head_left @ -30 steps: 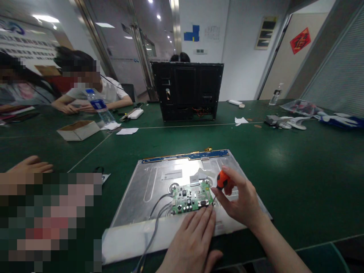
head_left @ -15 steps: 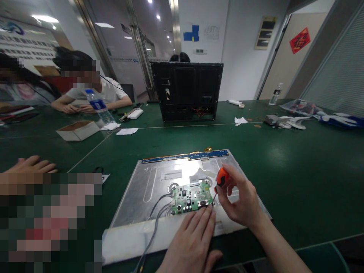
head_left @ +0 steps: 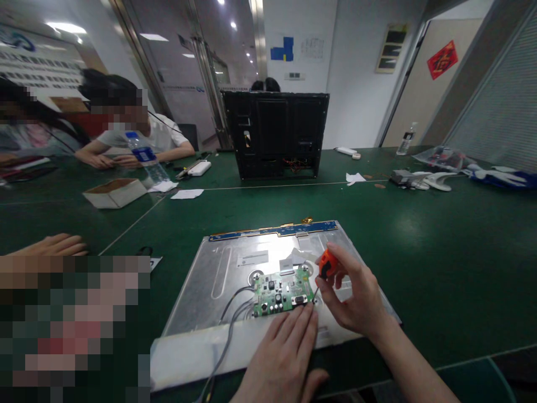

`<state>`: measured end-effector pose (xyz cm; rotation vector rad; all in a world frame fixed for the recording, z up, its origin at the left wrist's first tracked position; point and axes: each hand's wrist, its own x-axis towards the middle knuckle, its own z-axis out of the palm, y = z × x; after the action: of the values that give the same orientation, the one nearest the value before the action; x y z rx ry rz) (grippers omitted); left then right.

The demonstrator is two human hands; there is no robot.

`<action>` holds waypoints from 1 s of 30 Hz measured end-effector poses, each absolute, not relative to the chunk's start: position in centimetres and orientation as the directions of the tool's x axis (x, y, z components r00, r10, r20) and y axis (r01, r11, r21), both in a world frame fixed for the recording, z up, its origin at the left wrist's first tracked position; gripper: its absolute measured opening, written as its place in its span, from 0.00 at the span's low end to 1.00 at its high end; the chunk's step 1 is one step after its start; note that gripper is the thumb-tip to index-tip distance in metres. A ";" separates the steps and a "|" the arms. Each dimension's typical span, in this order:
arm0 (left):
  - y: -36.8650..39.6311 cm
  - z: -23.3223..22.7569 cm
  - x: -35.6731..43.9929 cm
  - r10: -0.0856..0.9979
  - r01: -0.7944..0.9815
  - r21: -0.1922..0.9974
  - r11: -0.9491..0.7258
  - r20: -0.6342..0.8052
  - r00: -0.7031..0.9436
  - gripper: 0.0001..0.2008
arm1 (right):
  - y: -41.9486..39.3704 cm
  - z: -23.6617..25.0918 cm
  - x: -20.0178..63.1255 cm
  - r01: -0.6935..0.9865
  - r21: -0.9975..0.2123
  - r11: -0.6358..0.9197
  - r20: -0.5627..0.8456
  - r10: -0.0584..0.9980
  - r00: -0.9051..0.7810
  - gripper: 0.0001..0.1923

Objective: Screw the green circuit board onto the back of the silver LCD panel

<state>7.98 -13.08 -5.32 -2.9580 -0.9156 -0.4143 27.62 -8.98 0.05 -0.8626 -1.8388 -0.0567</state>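
My right hand [head_left: 352,291] grips an orange-and-black screwdriver [head_left: 328,264] by its handle. The thin shaft slants down to the lower right corner of a green circuit board [head_left: 281,291]; whether its tip sits in a screw is too small to tell. Flat across the panel's near edge lies my left hand [head_left: 285,352], fingers stretched out, fingertips at the board's lower edge. The board is on the silver metal back of a display panel [head_left: 201,280]. Grey cables [head_left: 230,336] run from its left side. A blue circuit strip [head_left: 272,230] lines the panel's far edge.
A black display housing [head_left: 277,134] stands upright beyond the panel. To the left are a cardboard box [head_left: 115,193], a water bottle [head_left: 146,159] and another person's hand [head_left: 54,245]. White gloves [head_left: 432,180] and a plastic bag [head_left: 444,158] lie far right.
My right fingers have shifted slightly on the screwdriver, and its handle has turned a little. My left hand and the panel stay put. The other person's hand at left has moved slightly.
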 end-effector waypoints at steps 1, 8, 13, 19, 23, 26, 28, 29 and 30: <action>-13.1 -5.3 8.0 0.552 0.556 0.061 -0.829 0.253 0.795 0.31 | -9.0 -0.1 27.7 0.571 -0.357 0.739 0.820 0.541 -0.187 0.31; -13.1 -5.0 7.9 0.549 0.558 0.045 -0.829 0.262 0.794 0.32 | -8.9 -0.1 27.6 0.574 -0.338 0.746 0.841 0.514 -0.173 0.31; -13.1 -4.9 8.0 0.549 0.556 0.045 -0.830 0.246 0.799 0.32 | -8.8 0.1 27.4 0.601 -0.290 0.744 0.858 0.480 -0.180 0.30; -13.1 -5.1 7.9 0.552 0.558 0.061 -0.828 0.268 0.790 0.32 | -8.8 0.2 27.5 0.599 -0.307 0.739 0.842 0.505 -0.191 0.29; -13.1 -5.0 7.9 0.551 0.557 0.058 -0.828 0.264 0.792 0.32 | -9.0 0.3 27.6 0.579 -0.340 0.741 0.828 0.528 -0.189 0.31; -13.1 -5.0 7.9 0.547 0.555 0.048 -0.831 0.256 0.797 0.32 | -9.0 0.2 27.6 0.566 -0.352 0.745 0.821 0.536 -0.197 0.32; -13.1 -5.1 7.9 0.549 0.555 0.052 -0.830 0.255 0.796 0.32 | -9.0 0.1 27.6 0.556 -0.356 0.751 0.820 0.536 -0.200 0.32; -13.1 -5.2 7.9 0.550 0.556 0.057 -0.829 0.256 0.795 0.32 | -9.0 0.1 27.6 0.554 -0.358 0.752 0.820 0.536 -0.198 0.32; -13.1 -5.2 7.9 0.551 0.555 0.061 -0.829 0.257 0.794 0.32 | -9.0 0.1 27.6 0.555 -0.358 0.751 0.822 0.535 -0.193 0.32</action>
<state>7.91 -13.07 -5.22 -2.9589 -0.9123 -0.4155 27.56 -8.96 0.14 -0.8434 -1.8452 -0.0222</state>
